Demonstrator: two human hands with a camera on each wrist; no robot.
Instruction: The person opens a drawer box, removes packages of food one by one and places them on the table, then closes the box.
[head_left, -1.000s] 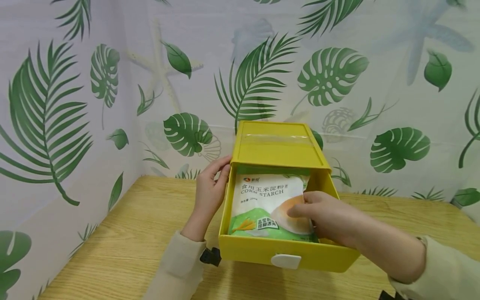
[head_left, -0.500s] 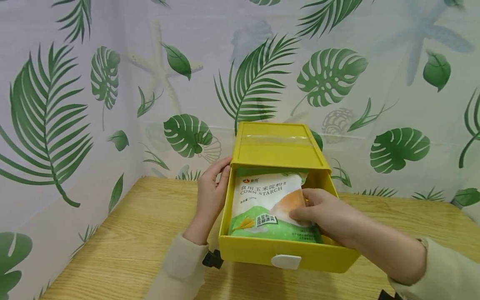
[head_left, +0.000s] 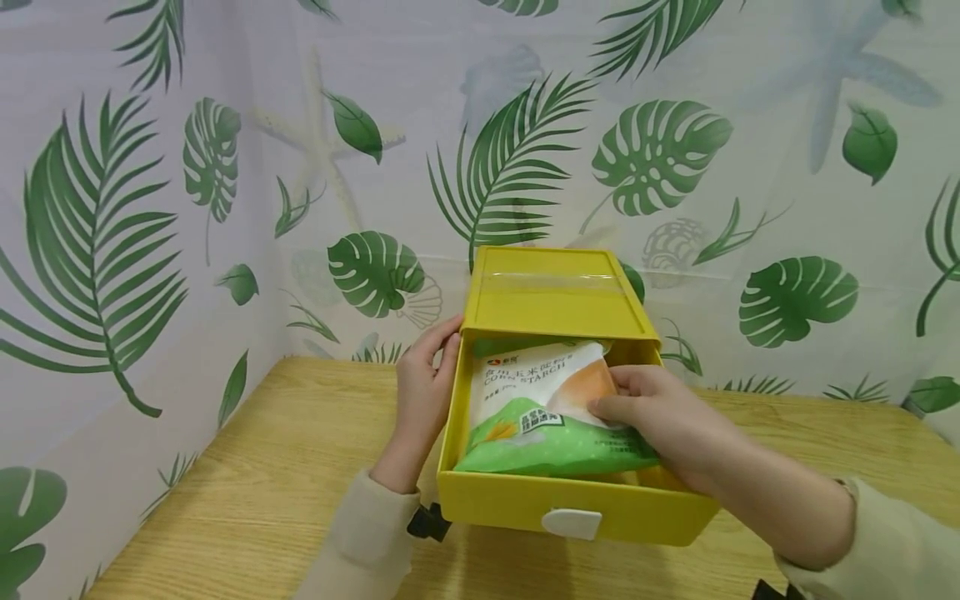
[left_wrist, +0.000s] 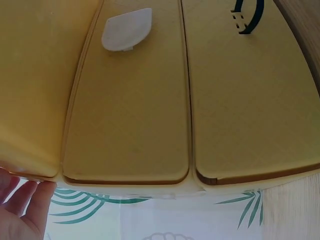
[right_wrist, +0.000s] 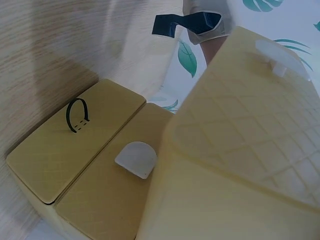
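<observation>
A white and green bag of corn starch point(head_left: 536, 417) lies tilted in the pulled-out drawer point(head_left: 525, 504) of a yellow drawer cabinet point(head_left: 555, 308). My right hand point(head_left: 663, 421) pinches the bag's right edge, thumb on top and the other fingers underneath, partly hidden. Its lower edge is lifted, with the drawer floor showing beneath at the right front. At the cabinet's left side, my left hand point(head_left: 423, 383) rests its fingertips against the edge beside the drawer. The left wrist view shows these fingers point(left_wrist: 37, 207) touching the cabinet edge. The right wrist view does not show the right hand.
Below the pulled-out drawer are two closed drawers, one with a white tab point(right_wrist: 137, 159) and one with a black loop handle point(right_wrist: 77, 115). The cabinet stands on a wood-grain table point(head_left: 247, 467), close to a leaf-patterned backdrop point(head_left: 420, 108).
The corn starch bag has shifted and tilted, its lower edge rising from the drawer floor. My right hand has moved up slightly with it. The left hand stays at the cabinet's side.
</observation>
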